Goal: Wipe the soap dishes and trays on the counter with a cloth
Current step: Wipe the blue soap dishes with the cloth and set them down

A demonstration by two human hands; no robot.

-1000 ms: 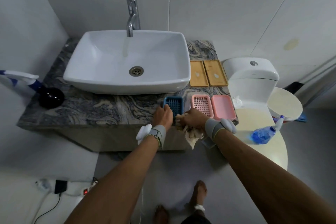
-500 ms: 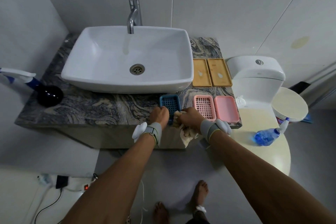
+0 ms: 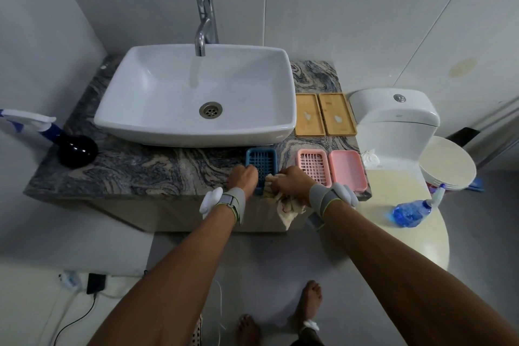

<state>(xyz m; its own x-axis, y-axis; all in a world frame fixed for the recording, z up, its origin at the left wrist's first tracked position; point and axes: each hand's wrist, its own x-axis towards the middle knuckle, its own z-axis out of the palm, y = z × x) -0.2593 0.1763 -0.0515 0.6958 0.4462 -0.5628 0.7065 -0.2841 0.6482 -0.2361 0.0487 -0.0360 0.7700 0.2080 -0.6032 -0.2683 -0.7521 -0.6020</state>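
Two hands work one blue slotted soap dish at the bench front edge.

Left hand closes its grip on the dish's 9 o'clock rim; right hand grips a soft beige cloth bunched at 3 o'clock. Light, stiff, likely slippery plastic: hold the rims. Long axis runs 12 to 6.

Near end of blue soap dish hidden behind both hands. Left hand fingers curled under, grip not readable. Cloth mostly buried under right hand. Pink tray near corner covered by wrist device. Both forearms cut off at bottom edge.
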